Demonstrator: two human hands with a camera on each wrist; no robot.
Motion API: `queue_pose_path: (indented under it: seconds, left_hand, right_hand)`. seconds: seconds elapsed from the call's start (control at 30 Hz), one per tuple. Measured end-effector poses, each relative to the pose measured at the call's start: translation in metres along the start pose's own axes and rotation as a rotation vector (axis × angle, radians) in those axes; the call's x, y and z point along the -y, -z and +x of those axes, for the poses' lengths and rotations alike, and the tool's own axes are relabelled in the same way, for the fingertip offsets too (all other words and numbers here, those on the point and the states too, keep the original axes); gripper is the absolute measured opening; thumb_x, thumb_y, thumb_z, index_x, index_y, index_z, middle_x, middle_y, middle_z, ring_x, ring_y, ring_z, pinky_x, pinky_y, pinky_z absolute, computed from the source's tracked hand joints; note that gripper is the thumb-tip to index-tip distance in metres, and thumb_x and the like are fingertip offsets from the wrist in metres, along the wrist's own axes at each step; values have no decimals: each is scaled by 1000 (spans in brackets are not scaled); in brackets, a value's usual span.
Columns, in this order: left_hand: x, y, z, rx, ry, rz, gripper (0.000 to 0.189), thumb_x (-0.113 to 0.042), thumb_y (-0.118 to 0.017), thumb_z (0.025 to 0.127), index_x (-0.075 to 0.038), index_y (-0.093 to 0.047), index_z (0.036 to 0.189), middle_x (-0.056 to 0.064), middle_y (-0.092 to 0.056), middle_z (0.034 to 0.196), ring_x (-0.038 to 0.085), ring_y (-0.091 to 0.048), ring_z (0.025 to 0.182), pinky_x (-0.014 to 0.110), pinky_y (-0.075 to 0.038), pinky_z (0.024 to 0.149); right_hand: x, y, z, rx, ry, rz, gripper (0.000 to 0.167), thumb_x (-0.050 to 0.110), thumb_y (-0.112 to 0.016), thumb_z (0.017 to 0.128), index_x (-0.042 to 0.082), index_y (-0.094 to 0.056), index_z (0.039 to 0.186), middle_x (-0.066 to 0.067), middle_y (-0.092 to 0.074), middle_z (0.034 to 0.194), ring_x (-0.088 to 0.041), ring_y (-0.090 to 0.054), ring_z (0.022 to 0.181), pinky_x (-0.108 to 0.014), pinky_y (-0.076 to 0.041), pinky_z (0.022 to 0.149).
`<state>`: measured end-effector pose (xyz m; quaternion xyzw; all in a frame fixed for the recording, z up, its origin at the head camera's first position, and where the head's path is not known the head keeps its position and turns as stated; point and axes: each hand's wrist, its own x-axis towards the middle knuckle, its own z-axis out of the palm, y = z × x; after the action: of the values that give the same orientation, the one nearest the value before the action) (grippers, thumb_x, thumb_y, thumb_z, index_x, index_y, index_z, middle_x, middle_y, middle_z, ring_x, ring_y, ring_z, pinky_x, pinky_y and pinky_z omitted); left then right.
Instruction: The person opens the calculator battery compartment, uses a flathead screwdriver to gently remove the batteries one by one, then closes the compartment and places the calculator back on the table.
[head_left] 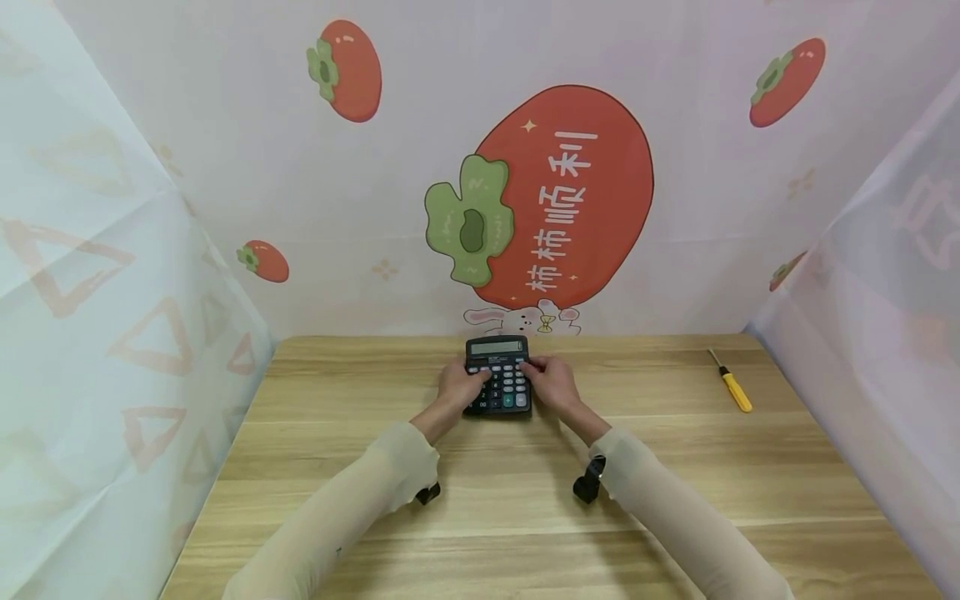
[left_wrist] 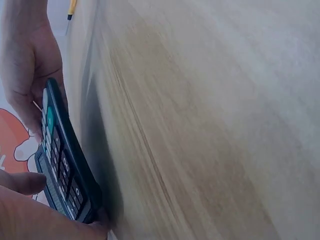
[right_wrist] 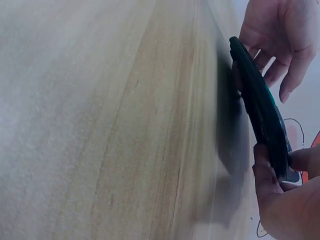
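Note:
A black calculator [head_left: 498, 377] with a grey display and a green plus key is held between both hands near the back of the table. My left hand [head_left: 459, 386] grips its left side, the thumb lying over the keys. On the opposite side my right hand [head_left: 553, 382] pinches the edge, thumb on top and fingers beneath. In the right wrist view the calculator [right_wrist: 262, 112] shows its thin side, raised off the wood with a shadow below. The left wrist view has its keys [left_wrist: 60, 160] facing away from the tabletop.
A screwdriver [head_left: 731, 383] with a yellow handle lies at the right rear of the wooden table [head_left: 495, 533]. Behind stands a pale curtain [head_left: 405, 167] printed with persimmons; similar sheets hang on both sides.

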<state>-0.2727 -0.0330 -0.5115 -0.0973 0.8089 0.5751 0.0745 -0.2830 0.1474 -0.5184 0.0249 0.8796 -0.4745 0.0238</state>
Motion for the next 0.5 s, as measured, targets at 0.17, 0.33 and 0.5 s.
queue_pose_path:
  seconds: [0.17,0.33,0.5]
  left_hand:
    - [0,-2,0,12,3,-23,43,-21,-66,104,0,-60,140,17,-70,128,29,-68,118,44,-56,105]
    - [-1,-2,-1,14,-10,-36,42,-22,-67,103,0,-61,139,17,-71,130,29,-67,120,45,-55,106]
    - [-4,-1,-4,28,-2,-87,42,-24,-66,104,0,-60,138,18,-70,130,31,-68,120,45,-56,105]
  right_hand:
    - [2,2,-1,3,-32,42,38,23,-64,107,-2,-68,136,-16,-74,124,-24,-68,105,-40,-62,94]
    - [6,3,-3,-1,-62,107,39,24,-66,106,-1,-69,136,-16,-74,124,-22,-67,102,-36,-62,90]
    - [8,5,-4,7,-68,176,41,25,-68,106,-1,-68,137,-17,-74,127,-24,-70,107,-40,-63,92]
